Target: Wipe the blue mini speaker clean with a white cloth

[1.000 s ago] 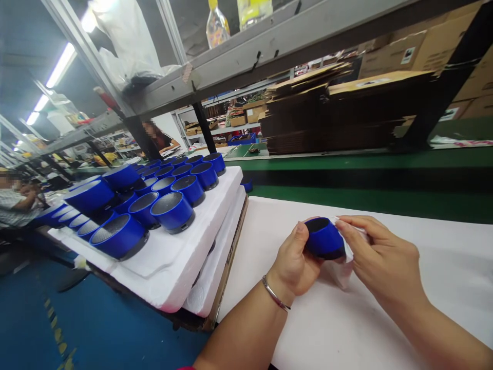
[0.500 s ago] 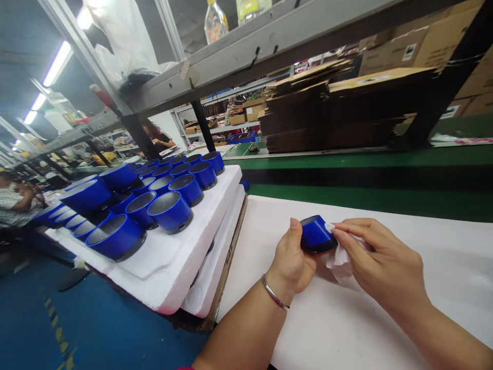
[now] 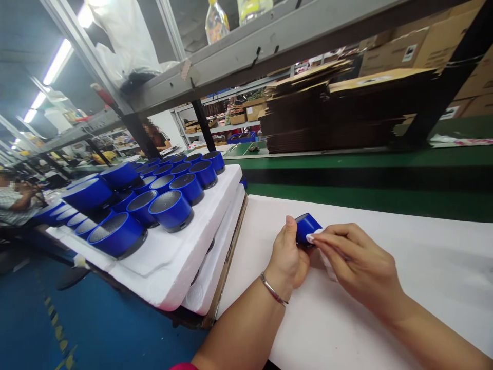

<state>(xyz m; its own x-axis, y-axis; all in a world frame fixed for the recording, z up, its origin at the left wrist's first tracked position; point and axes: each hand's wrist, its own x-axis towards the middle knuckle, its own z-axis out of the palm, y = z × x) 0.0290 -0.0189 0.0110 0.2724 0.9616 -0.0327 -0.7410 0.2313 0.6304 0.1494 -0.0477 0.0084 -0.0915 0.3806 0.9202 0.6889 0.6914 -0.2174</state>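
My left hand (image 3: pixel 287 257) grips a small round blue speaker (image 3: pixel 307 226) just above the white work surface (image 3: pixel 423 267). My right hand (image 3: pixel 352 262) presses a white cloth (image 3: pixel 327 264) against the speaker's side, and its fingers cover most of the speaker. A thin metal bracelet sits on my left wrist.
To the left, stacked white foam trays (image 3: pixel 185 257) carry several blue speakers (image 3: pixel 169 208). A green conveyor belt (image 3: pixel 365 198) runs behind the work surface, with flattened cardboard boxes (image 3: pixel 339 110) beyond it. A metal shelf (image 3: pixel 246 46) hangs overhead. Other people sit far left.
Both hands moved a little left and away from me. My right hand slid the cloth over the speaker and now hides more of it.
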